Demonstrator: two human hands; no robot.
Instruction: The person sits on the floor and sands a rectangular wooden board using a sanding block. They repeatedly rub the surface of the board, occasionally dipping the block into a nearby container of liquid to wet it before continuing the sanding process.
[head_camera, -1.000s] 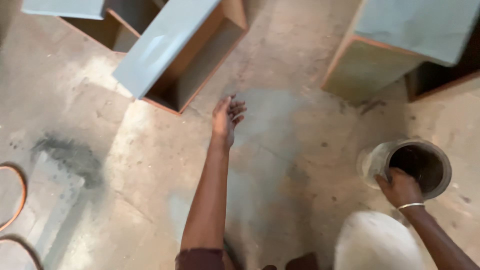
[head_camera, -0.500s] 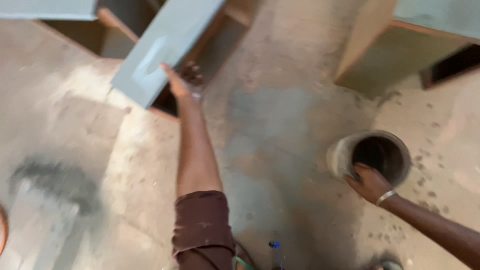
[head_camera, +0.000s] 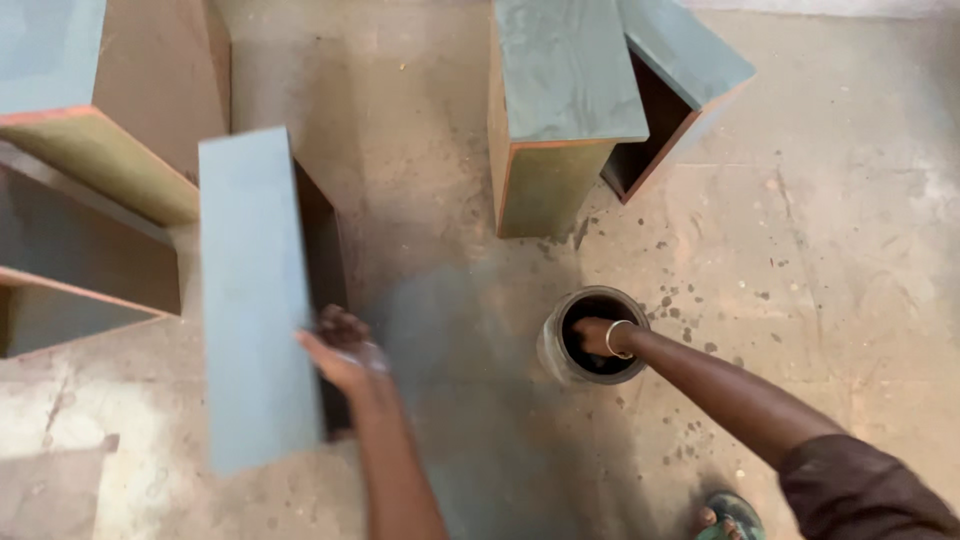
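Left hand (head_camera: 342, 352), fingers spread and curled, pressed against the right-hand edge of the grey-painted box (head_camera: 262, 300), gripping it where painted face meets dark open inside. Standing on the concrete floor (head_camera: 850, 250), that box, painted face up and tilted, directly left of the paint bucket (head_camera: 592, 336). Farther left of the bucket, at the frame's edge, larger wooden cabinets (head_camera: 95, 160) with orange-brown edges and open hollows. Up and just left of the bucket, a green-grey box (head_camera: 562, 110) on end, with a second open box (head_camera: 672, 90) leaning beside it, up and right of the bucket. Right hand (head_camera: 598, 336) down inside the bucket's dark mouth, a thin bangle at the wrist; fingers hidden within, so cannot tell whether closed on anything. Dark paint spatters (head_camera: 690, 300) scattered right of the bucket. Below and right of the bucket, a sandalled foot (head_camera: 728, 518).
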